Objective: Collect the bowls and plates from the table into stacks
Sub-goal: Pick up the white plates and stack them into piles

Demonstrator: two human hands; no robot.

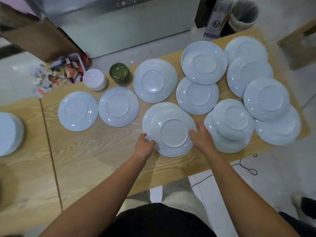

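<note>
Your left hand and right hand grip opposite rims of the upturned pale-blue glazed plate. Likely stiff, slick, brittle: lift level by the rims.

Arms outstretched; left hand and right hand grip plate.

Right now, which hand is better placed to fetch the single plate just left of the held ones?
Left, probably. The left hand grips the left rim of the held plates, nearest the single plate; the right hand holds the opposite rim and must cross over.
</note>
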